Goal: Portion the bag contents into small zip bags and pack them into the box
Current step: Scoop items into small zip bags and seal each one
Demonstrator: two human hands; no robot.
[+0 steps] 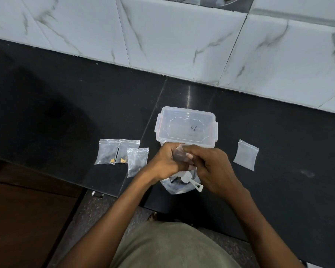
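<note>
Both pinching one small clear zip bag (179,154), left hand (163,161) and right hand (211,167) clamped on it just before the lidded clear plastic box (186,126). Box straight ahead, equally near both; lid on, needing opening first.

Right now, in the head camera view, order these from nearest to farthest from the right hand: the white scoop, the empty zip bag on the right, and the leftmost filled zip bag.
From the right hand:
1. White scoop: just below the hand, resting on the big bag.
2. Empty zip bag: alone on the counter, to the right.
3. Leftmost filled zip bag: far left, beyond the left hand.
</note>
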